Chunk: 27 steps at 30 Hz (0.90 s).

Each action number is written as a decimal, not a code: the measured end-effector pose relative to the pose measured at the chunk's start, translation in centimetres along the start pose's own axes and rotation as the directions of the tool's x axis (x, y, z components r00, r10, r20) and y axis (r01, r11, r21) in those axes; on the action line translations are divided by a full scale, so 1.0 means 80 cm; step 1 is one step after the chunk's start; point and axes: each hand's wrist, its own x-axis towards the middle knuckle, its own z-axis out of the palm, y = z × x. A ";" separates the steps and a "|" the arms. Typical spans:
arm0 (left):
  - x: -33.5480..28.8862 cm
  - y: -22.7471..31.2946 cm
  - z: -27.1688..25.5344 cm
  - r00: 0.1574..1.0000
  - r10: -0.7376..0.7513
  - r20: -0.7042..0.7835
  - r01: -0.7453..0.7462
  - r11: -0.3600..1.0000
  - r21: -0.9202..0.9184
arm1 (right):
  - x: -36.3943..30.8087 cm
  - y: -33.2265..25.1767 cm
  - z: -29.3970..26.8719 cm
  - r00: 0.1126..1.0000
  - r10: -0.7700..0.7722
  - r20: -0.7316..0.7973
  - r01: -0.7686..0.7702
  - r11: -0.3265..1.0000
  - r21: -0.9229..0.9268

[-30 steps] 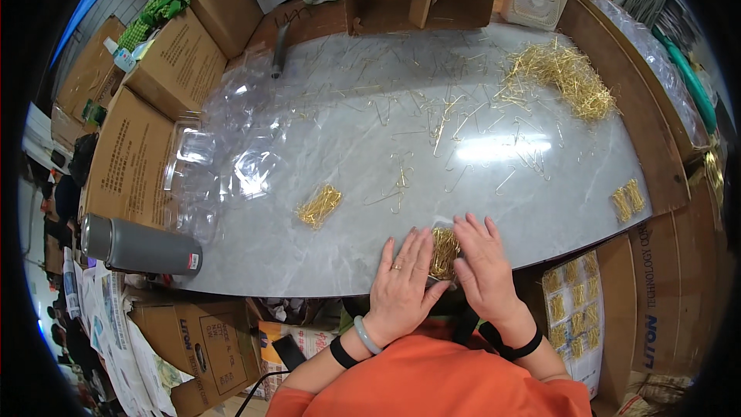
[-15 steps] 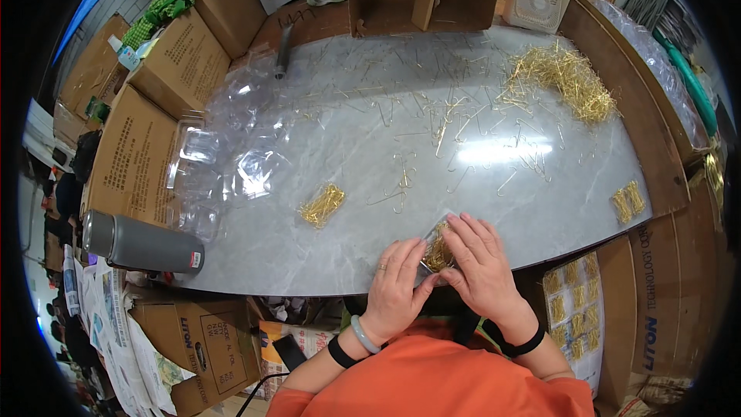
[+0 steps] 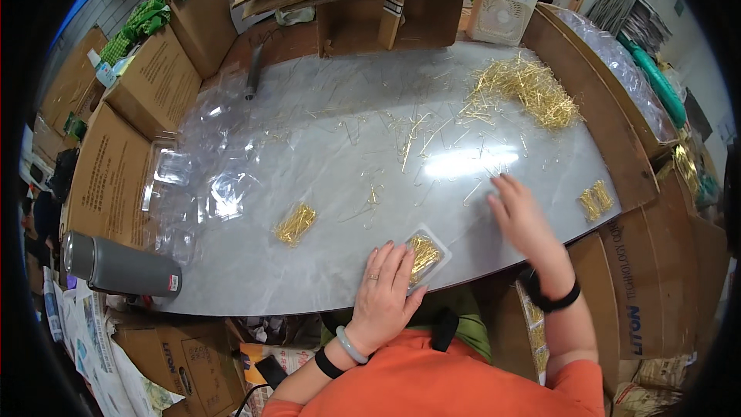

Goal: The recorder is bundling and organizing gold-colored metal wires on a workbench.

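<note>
Near the table's front edge lies a small clear plastic tray (image 3: 442, 253) filled with a bundle of gold wire hooks (image 3: 424, 257). My left hand (image 3: 384, 287) rests against the tray's left side, fingers stretched out flat and partly covering its edge. Raised to the right of the tray, my right hand (image 3: 525, 218) is apart from it, with fingers extended and nothing visible in them. Another bundle of gold hooks (image 3: 296, 225) lies to the left. At the far right is a large heap of gold hooks (image 3: 529, 91), and loose hooks (image 3: 411, 141) are scattered across the middle.
Clear empty trays (image 3: 224, 185) crowd the table's left side by a grey flask (image 3: 127, 264). Two small bundles (image 3: 596, 201) sit at the right edge. A cardboard box (image 3: 347, 25) and a white fan (image 3: 500, 18) stand at the back. Cardboard (image 3: 610, 100) borders the right side.
My right hand has left the tray and moved right and forward. My left hand stays beside the tray, which now shows more fully. The whole view has shifted slightly.
</note>
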 end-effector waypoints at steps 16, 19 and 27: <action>-0.016 -0.058 -0.084 0.980 -0.060 0.189 0.056 0.998 0.022 | 0.019 -0.050 0.093 0.865 -0.458 0.207 0.470 0.883 -0.010; -0.012 -0.068 -0.089 0.978 -0.061 0.199 0.058 0.998 0.018 | -0.006 -0.050 0.083 0.836 -0.501 0.224 0.507 0.861 0.036; -0.011 -0.076 -0.093 0.986 -0.057 0.158 0.065 0.997 -0.045 | -0.055 -0.099 0.107 0.983 -0.157 -0.091 0.142 0.978 -0.154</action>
